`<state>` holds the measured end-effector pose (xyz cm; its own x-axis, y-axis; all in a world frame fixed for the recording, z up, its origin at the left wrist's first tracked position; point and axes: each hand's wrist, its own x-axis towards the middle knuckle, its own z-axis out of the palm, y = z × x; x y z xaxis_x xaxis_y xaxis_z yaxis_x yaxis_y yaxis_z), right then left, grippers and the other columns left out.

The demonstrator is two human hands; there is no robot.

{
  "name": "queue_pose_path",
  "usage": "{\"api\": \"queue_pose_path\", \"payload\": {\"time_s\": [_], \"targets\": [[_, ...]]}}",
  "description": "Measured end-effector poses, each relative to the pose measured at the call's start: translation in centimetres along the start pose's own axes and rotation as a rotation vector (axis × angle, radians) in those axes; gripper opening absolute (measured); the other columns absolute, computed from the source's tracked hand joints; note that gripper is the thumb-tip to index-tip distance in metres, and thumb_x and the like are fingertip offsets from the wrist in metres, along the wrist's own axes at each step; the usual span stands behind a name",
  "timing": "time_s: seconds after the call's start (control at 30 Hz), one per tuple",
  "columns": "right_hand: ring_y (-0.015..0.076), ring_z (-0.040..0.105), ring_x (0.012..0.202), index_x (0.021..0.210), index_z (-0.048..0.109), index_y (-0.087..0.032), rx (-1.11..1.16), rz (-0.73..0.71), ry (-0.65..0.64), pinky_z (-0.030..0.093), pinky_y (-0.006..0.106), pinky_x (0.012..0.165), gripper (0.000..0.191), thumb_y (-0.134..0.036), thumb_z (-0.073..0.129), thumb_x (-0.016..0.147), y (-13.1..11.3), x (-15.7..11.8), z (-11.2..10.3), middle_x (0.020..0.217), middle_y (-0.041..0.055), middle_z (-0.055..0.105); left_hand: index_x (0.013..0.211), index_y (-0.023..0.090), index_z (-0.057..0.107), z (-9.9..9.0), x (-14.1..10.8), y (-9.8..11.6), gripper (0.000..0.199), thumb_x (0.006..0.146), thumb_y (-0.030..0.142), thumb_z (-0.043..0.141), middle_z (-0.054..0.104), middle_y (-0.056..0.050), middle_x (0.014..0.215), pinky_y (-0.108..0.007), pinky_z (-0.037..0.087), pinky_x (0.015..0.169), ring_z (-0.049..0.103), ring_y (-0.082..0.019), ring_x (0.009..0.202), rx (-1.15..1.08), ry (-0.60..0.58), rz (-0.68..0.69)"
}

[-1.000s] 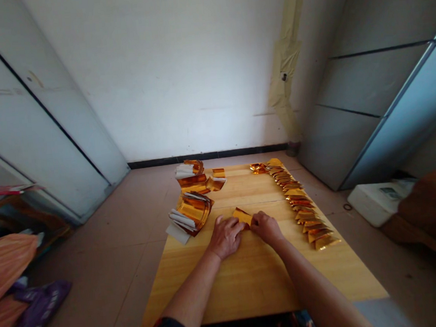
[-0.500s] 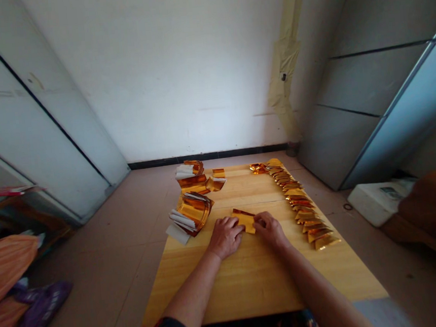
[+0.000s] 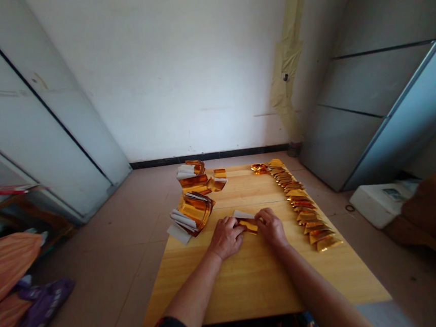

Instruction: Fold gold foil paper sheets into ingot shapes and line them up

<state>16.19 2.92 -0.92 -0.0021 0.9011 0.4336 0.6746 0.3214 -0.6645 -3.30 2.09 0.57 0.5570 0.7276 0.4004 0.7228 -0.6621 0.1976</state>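
Note:
A small sheet of gold foil paper [image 3: 249,227] lies on the wooden table between my hands, its far part turned up so that a pale underside shows. My left hand [image 3: 227,236] grips its left edge with bent fingers. At the right edge, my right hand [image 3: 271,226] pinches the paper between thumb and fingers. To the left are curled stacks of gold foil sheets [image 3: 194,210] with whitish backs. A long row of folded gold paper pieces [image 3: 301,204] runs along the table's right side, overlapping one another.
The wooden table [image 3: 221,290] reaches back toward a white wall [image 3: 180,85]. More gold sheets [image 3: 194,185] sit at its far left. A white box [image 3: 377,203] stands on the floor at right, near a grey cabinet [image 3: 355,121]. Orange and purple bags [image 3: 12,273] are at left.
The far part of the gold sheet has come up and over, showing its pale back where gold showed before. My right hand has shifted slightly away from me; my left stays nearly still.

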Motion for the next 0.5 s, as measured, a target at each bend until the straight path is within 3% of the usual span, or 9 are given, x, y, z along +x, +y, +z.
{"api": "queue_pose_path", "payload": {"time_s": [0.1,0.2,0.27,0.5], "targets": [[0.0142,0.057,0.068,0.080,0.060,-0.021,-0.040,0.077,-0.123,0.043,0.022,0.063,0.015,-0.019,0.047,0.075,-0.1,0.2,-0.1,0.075,0.0009,0.062,0.101,0.027,0.068,0.0,-0.1,0.0,0.023,0.085,0.026,0.051,0.055,-0.006,0.087,-0.035,0.040,0.076,0.050,-0.019,0.087,0.001,0.011,0.016],[0.0147,0.060,0.071,0.105,0.058,-0.021,-0.121,0.137,-0.228,0.042,0.022,0.064,0.038,-0.013,0.053,0.068,-0.4,0.4,-0.1,0.080,0.0000,0.066,0.096,0.025,0.068,-0.1,-0.3,0.0,0.021,0.084,0.025,0.051,0.058,-0.006,0.086,-0.035,0.040,0.077,0.051,-0.019,0.086,-0.004,0.013,0.029],[0.0160,0.061,0.076,0.112,0.057,-0.019,-0.175,0.132,-0.267,0.042,0.023,0.068,0.046,-0.013,0.057,0.066,-0.7,0.4,0.0,0.084,0.0021,0.067,0.093,0.024,0.068,-0.2,-0.6,-0.1,0.019,0.083,0.023,0.052,0.060,-0.005,0.088,-0.036,0.040,0.078,0.052,-0.020,0.087,-0.010,0.015,0.028],[0.0140,0.061,0.078,0.087,0.066,-0.020,-0.283,0.179,-0.390,0.038,0.020,0.068,0.017,-0.018,0.057,0.073,-1.8,0.8,-0.3,0.086,0.0028,0.069,0.091,0.022,0.067,0.4,-1.4,-0.4,0.019,0.081,0.018,0.052,0.064,-0.005,0.095,-0.035,0.042,0.081,0.055,-0.019,0.089,-0.049,0.021,-0.012]]}}
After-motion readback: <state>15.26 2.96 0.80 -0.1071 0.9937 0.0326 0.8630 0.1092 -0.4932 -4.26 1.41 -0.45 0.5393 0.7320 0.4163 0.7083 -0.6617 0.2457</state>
